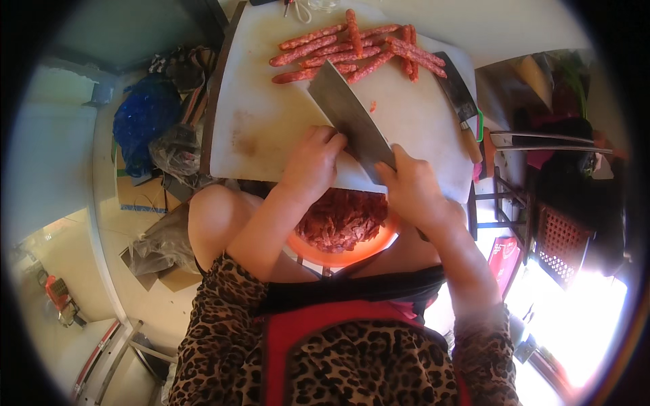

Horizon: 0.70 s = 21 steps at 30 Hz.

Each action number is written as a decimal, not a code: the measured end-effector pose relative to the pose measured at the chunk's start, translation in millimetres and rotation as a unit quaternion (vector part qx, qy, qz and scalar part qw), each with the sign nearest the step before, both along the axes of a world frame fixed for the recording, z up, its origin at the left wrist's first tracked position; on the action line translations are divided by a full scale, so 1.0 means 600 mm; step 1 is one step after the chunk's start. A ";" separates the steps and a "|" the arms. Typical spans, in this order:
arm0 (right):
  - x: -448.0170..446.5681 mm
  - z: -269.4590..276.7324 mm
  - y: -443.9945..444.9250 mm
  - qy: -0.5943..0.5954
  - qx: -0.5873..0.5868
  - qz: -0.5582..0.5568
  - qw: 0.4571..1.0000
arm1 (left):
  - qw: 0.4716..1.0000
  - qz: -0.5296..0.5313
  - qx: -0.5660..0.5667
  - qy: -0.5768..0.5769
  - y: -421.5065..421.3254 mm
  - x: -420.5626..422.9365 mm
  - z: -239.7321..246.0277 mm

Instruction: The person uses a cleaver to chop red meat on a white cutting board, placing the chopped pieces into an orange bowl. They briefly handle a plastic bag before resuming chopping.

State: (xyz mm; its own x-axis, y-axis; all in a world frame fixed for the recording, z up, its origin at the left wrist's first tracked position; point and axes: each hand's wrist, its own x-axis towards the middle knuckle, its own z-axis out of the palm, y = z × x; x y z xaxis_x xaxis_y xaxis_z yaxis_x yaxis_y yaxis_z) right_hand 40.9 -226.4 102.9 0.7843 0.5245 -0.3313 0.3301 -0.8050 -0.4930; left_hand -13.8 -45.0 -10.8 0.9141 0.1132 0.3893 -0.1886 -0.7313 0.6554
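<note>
My right hand (414,185) grips the handle of a cleaver (350,114), its broad blade slanting up and left over a white cutting board (259,132). Beside the blade, my left hand (315,157) is curled with its fingertips bent down near the board. What lies under those fingers is hidden, so I cannot tell if they pinch anything. Several dried sausages (304,51) lie in a loose pile at the board's far side. Below the near edge, an orange basin (373,256) between my knees holds a heap of sliced sausage (340,223).
A second knife (457,94) with a dark blade and wooden handle rests along the board's right edge. A small sausage scrap (373,106) lies mid-board. On the floor at left are a blue plastic bag (144,116) and cardboard (144,193). A red box (502,261) stands at right.
</note>
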 end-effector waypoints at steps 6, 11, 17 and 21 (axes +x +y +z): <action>-0.008 0.006 -0.007 0.015 -0.020 0.014 1.000 | 0.999 0.005 0.010 0.041 -0.004 -0.008 0.012; 0.004 -0.022 -0.005 -0.017 0.060 -0.029 0.998 | 0.997 -0.044 -0.020 0.058 0.017 0.001 0.005; -0.020 0.034 -0.054 0.029 -0.015 -0.005 0.999 | 0.991 0.105 0.065 -0.048 0.118 0.105 0.027; -0.002 -0.003 -0.089 0.051 0.029 -0.075 0.995 | 0.987 0.110 0.109 0.045 0.134 0.139 0.027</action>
State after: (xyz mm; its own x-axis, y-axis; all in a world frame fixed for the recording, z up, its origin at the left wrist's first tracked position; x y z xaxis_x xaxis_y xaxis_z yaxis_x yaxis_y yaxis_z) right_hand 39.7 -279.6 101.0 0.8193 0.4244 -0.3856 0.1539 -0.8105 -0.5652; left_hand 69.4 35.1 5.4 0.9086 0.2360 0.3445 0.0426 -0.8731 0.4857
